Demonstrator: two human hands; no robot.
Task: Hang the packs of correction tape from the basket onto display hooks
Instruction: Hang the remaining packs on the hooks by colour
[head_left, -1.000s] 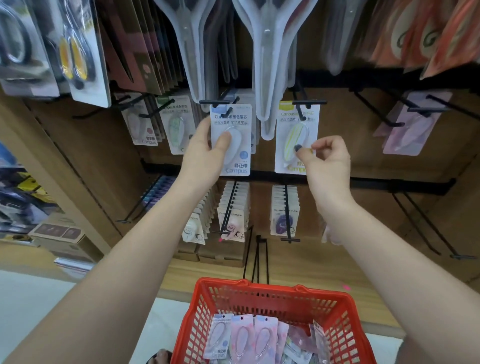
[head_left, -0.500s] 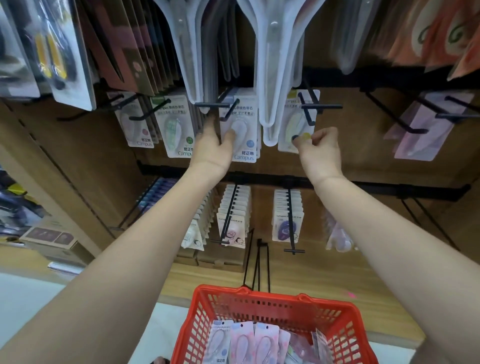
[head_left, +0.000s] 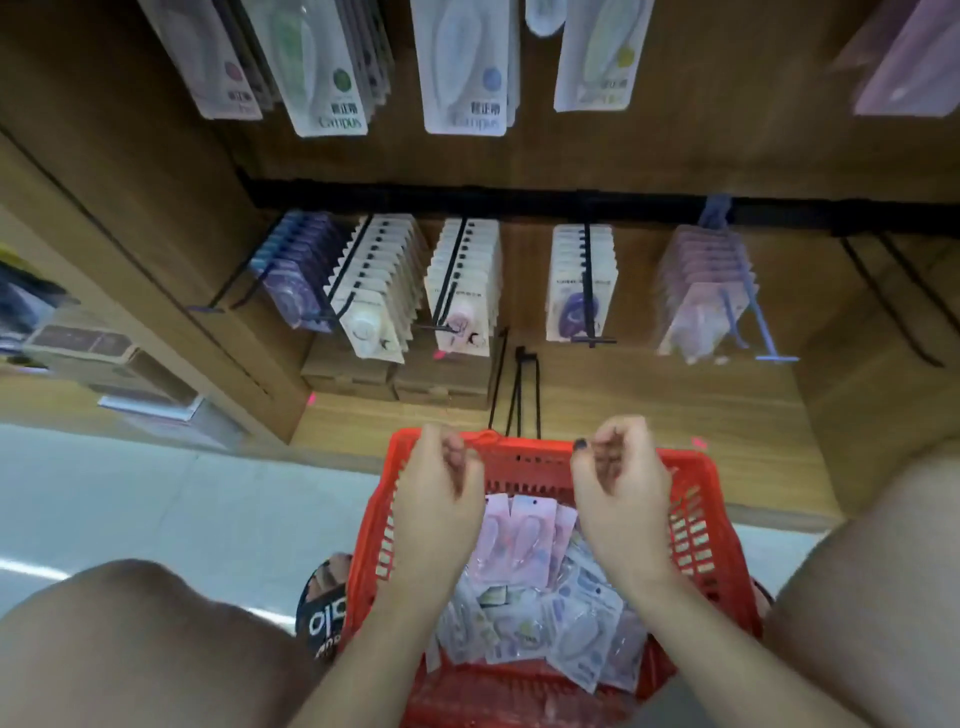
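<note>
The task looks well under way but far from finished. Several black wire display hooks (head_left: 451, 283) on the wooden back panel already carry dense rows of carded packs, and four larger white blister cards (head_left: 464, 73) hang on the far upper rail, while the red slotted plastic basket (head_left: 698, 525) near the person holds a loose heap of flat, glossy correction tape packs (head_left: 524, 540), pink ones on top and pale blue and white ones beneath. At the far right, bare black hooks (head_left: 883, 291) stand free, which probably leaves room for more stock.

Both hands hover above the basket and hold nothing. The left hand (head_left: 441, 493) has its fingers loosely curled over the far rim; the right hand (head_left: 621, 483) is curled the same way, dark-painted nails showing. Motion blur makes it hard to say whether either touches the rim.

The packs are thin card backs under clear moulded bubbles, each with a punched hanging hole at the top. The shelf is matte wood grain; the basket's walls are a rigid lattice.
</note>
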